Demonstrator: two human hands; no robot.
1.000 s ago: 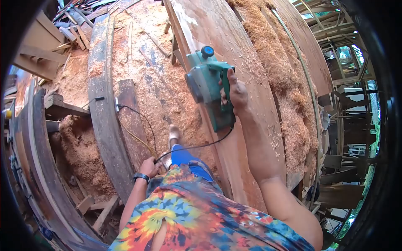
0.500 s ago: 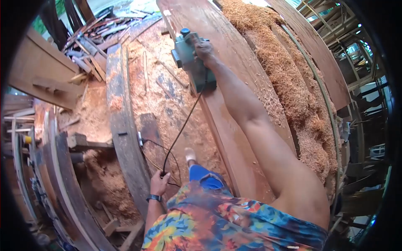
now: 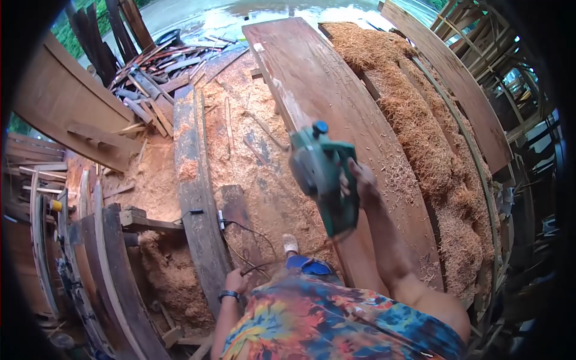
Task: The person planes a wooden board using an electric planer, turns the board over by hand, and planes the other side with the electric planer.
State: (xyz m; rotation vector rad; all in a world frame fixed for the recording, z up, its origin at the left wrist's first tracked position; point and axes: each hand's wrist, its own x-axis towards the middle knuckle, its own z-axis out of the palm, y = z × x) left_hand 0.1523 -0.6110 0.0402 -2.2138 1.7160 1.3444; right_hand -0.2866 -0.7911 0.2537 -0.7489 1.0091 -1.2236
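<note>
My right hand (image 3: pixel 363 183) grips the handle of a green electric planer (image 3: pixel 323 180) with a blue knob on its front. The planer is over the left edge of a long reddish wooden plank (image 3: pixel 336 84), near its close end; whether it touches the wood I cannot tell. Low at the left, my left hand (image 3: pixel 237 281) is closed around a dark power cord (image 3: pixel 258 266). The cord runs towards my body, and part of it is hidden by my shirt.
Curly wood shavings (image 3: pixel 414 138) heap along the plank's right side. To the left lies a weathered beam (image 3: pixel 201 210) with a cord plug joint (image 3: pixel 221 219) beside it. Scrap wood (image 3: pixel 162 72) is piled at the far left, and another board (image 3: pixel 456 78) lies at far right.
My right hand has drawn the planer back along the plank towards my body, bending the arm. The cord, stretched taut before, now hangs lower near my left hand. The view has shifted slightly.
</note>
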